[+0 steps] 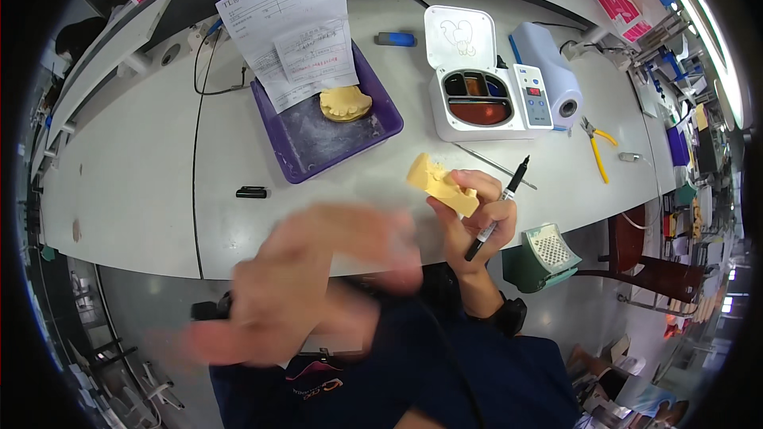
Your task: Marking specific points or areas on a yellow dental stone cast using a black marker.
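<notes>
My right hand (482, 226) is closed around a yellow plaster dental model (439, 184), pinched between thumb and fingers above the table's front edge. A black marker pen (509, 195) with a pale label is tucked between the same hand's fingers, slanting up to the right. My left hand (310, 270) is smeared by motion in front of my body, left of the model; its fingers and anything in them cannot be made out. Another yellow dental model (345, 103) lies in a purple tray (290, 163), partly beneath printed papers (294, 32).
A white dental wax heater (485, 123) with raised lid stands at the back, beside a grey-blue device (548, 63). A thin metal tool (494, 165), yellow-handled pliers (598, 151), a black pen cap (253, 192) and a blue-and-grey marker (395, 40) lie on the table. A green bin (540, 258) stands below the right edge.
</notes>
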Available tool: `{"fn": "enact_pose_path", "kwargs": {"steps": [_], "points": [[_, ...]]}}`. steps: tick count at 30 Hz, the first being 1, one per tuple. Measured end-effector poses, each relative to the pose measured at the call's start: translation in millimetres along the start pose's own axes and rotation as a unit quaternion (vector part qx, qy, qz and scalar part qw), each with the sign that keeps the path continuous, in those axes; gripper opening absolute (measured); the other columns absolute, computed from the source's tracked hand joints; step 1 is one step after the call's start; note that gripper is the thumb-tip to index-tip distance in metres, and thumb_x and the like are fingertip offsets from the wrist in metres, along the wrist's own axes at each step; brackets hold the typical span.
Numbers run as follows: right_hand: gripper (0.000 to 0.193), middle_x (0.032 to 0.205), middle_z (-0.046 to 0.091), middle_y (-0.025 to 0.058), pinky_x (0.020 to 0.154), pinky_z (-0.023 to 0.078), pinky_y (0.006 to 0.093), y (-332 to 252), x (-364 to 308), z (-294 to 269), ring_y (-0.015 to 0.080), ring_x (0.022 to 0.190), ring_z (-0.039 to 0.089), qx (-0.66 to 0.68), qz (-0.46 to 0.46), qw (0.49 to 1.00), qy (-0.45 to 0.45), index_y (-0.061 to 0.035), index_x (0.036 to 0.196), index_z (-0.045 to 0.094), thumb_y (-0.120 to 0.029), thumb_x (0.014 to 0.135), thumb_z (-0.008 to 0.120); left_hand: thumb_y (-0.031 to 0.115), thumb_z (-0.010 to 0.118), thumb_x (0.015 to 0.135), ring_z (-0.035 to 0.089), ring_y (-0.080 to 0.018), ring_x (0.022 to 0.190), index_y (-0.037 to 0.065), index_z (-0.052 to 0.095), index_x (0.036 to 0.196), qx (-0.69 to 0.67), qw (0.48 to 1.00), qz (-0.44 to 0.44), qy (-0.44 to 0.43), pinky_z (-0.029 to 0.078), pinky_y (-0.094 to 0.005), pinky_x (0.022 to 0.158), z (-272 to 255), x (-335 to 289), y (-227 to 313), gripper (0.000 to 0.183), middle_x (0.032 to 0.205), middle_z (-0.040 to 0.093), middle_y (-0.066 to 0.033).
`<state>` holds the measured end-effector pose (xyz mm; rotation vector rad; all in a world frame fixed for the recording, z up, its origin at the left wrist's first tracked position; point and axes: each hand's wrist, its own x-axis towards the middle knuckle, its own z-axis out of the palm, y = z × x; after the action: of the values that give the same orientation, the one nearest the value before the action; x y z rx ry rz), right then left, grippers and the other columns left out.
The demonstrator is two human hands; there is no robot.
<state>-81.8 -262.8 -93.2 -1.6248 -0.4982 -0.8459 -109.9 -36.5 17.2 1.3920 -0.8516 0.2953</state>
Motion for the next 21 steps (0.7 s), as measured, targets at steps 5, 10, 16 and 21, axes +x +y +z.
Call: {"fn": "enact_pose_path", "kwargs": {"steps": [5, 10, 16, 21], "points": [[0.056, 0.116, 0.072, 0.0197, 0.091, 0.055, 0.0414, -1, -2, -15, 0.0329, 0.108, 0.065, 0.030, 0.050, 0.997, 0.048, -0.0093, 0.096, 0.037, 0.009, 0.077, 0.086, 0.027, 0.087, 0.085, 0.051, -0.0401, 0.136, 0.007, 0.044, 0.152, 0.204, 0.979, -0.016, -0.022, 0.045, -0.0508, 0.111, 26, -7, -69, 0.082, 0.158, 0.041, -0.0224], [0.058, 0.112, 0.074, 0.0190, 0.096, 0.052, 0.0434, 2, 1, -26, 0.0314, 0.108, 0.065, 0.105, 0.068, 0.992, -0.027, -0.0112, 0.092, 0.036, -0.001, 0.077, 0.091, 0.024, 0.092, 0.080, 0.054, -0.0334, 0.137, 0.010, 0.025, 0.162, 0.131, 0.979, -0.122, -0.098, 0.048, -0.0463, 0.109, 23, -3, -103, 0.106, 0.162, 0.039, -0.0195], [0.055, 0.116, 0.076, 0.0219, 0.093, 0.057, 0.0456, 6, 7, -18, 0.0401, 0.112, 0.069, 0.017, 0.046, 0.985, -0.167, -0.0101, 0.083, 0.037, -0.008, 0.079, 0.092, 0.010, 0.088, 0.080, 0.070, -0.0247, 0.117, 0.006, 0.062, 0.142, 0.021, 0.967, -0.221, -0.126, 0.054, -0.0339, 0.099, 13, -9, -120, 0.068, 0.131, 0.070, -0.0148], [0.053, 0.131, 0.066, 0.0288, 0.088, 0.056, 0.0418, 6, 1, -12, 0.0342, 0.117, 0.064, 0.055, 0.108, 0.992, -0.017, -0.0033, 0.102, 0.053, -0.054, 0.110, 0.042, 0.005, 0.086, 0.080, 0.070, -0.0244, 0.112, 0.008, 0.066, 0.138, 0.114, 0.974, -0.179, -0.085, 0.055, -0.0349, 0.095, 9, -14, -128, 0.061, 0.129, 0.071, -0.0142]]}}
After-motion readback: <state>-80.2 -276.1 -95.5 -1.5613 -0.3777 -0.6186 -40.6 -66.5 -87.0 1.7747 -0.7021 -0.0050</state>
